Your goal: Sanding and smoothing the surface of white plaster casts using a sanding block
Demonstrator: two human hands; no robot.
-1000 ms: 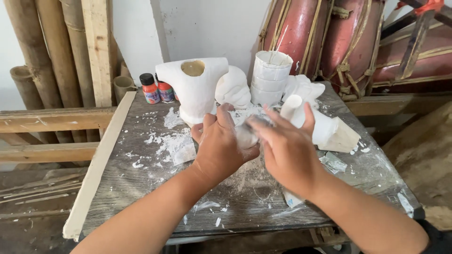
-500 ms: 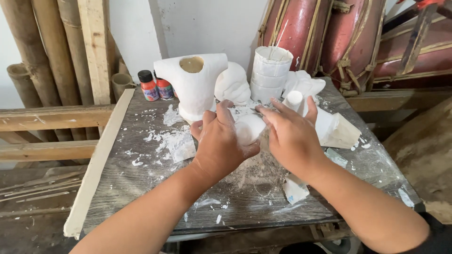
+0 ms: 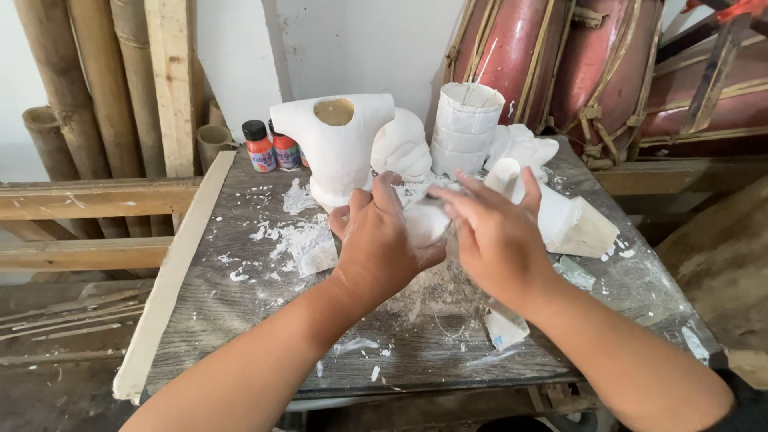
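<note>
A small white plaster piece (image 3: 424, 222) is held over the middle of the grey wooden table (image 3: 240, 320). My left hand (image 3: 382, 244) is wrapped around its left side. My right hand (image 3: 498, 236) covers its right side with fingers spread over the top, so most of the piece is hidden. Just behind my hands stands a white plaster torso cast (image 3: 336, 148) with a hollow neck opening. White dust and flakes (image 3: 308, 240) lie on the table to the left of my left hand.
Two small paint bottles with orange labels (image 3: 270, 147) stand at the back left. Behind are stacked white plaster rings (image 3: 466, 120), other white casts (image 3: 572, 224) and red drums (image 3: 544, 64). Bamboo poles (image 3: 80, 88) and planks (image 3: 88, 198) lean at the left.
My hands have shifted a little on the plaster piece, the right hand sliding over its top. The view has moved slightly closer; nothing on the table has moved.
</note>
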